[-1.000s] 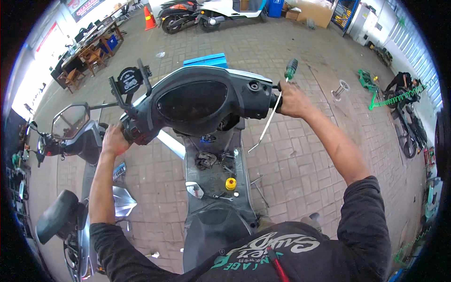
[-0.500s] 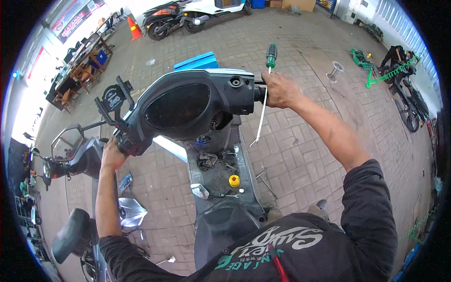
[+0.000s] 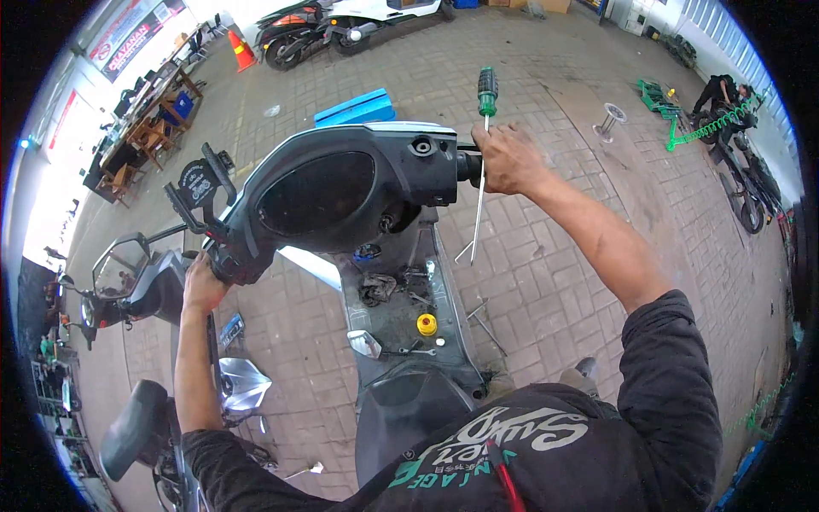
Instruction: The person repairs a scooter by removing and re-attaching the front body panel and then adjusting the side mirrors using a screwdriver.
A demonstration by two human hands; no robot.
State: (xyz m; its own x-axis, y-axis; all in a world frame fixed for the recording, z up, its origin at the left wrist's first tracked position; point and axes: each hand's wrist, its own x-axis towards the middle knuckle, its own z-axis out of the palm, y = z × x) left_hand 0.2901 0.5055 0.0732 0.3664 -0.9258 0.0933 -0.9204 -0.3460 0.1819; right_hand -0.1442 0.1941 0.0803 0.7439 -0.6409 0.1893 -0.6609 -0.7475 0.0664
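Observation:
I hold both ends of a scooter's handlebar, whose dark plastic cover point(image 3: 401, 175) has an oval display point(image 3: 316, 194) in it. My left hand point(image 3: 205, 283) is wrapped round the left grip, below a phone holder point(image 3: 199, 186). At the right grip, my right hand point(image 3: 510, 160) is closed and also has a long screwdriver point(image 3: 487, 92) pinched by the thumb. Its green and black handle points up and its shaft hangs down past the grip. Below, a yellow round container point(image 3: 426, 324), a wrench point(image 3: 418, 352) and a dark crumpled cloth point(image 3: 377, 288) lie on the footboard point(image 3: 452, 341).
A blue box point(image 3: 355, 109) sits beyond the handlebar. Another scooter point(image 3: 145, 286) stands close on my left, near a loose silver panel point(image 3: 245, 382). A T-shaped metal tool point(image 3: 488, 328) lies on the paving to the right. Further off are a metal stand point(image 3: 609, 121) and a person point(image 3: 721, 92).
The handlebar has turned slightly, its left end and phone holder shifting a little left. The screwdriver in my right hand has swung more upright. Both hands keep their hold.

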